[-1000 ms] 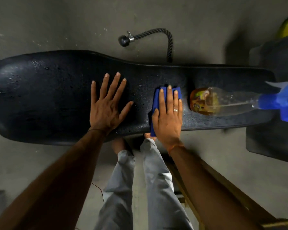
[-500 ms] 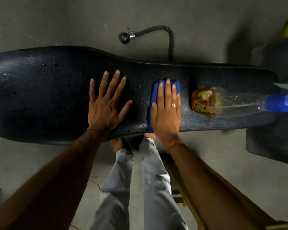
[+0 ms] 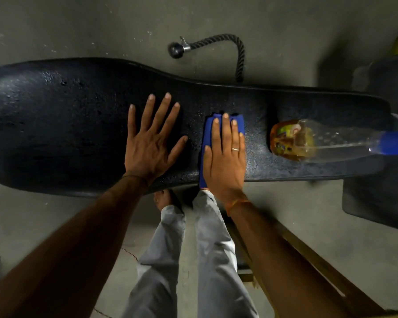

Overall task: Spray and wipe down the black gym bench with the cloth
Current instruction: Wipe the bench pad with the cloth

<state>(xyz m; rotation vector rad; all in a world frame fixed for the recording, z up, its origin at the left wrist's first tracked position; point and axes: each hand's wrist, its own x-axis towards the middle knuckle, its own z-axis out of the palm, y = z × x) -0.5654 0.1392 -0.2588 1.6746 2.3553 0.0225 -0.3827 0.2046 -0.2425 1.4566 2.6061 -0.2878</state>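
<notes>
The black gym bench [image 3: 67, 125] runs across the view, its pad speckled with spray drops. My left hand [image 3: 151, 143] lies flat on the pad with fingers spread and holds nothing. Just to its right, my right hand [image 3: 224, 157] presses flat on a folded blue cloth [image 3: 208, 131], which shows at the fingertips and along the thumb side. A clear spray bottle [image 3: 319, 140] with a yellow label and a blue head lies on its side on the bench, right of the cloth.
A black rope handle [image 3: 216, 42] with a ball end lies on the concrete floor beyond the bench. A dark padded block [image 3: 381, 203] sits at the right. A wooden frame [image 3: 308, 255] runs under my right arm. My legs stand against the bench's near edge.
My right hand has slid the cloth a little away from me across the pad. The left hand stays flat in place, and the bottle has not moved.
</notes>
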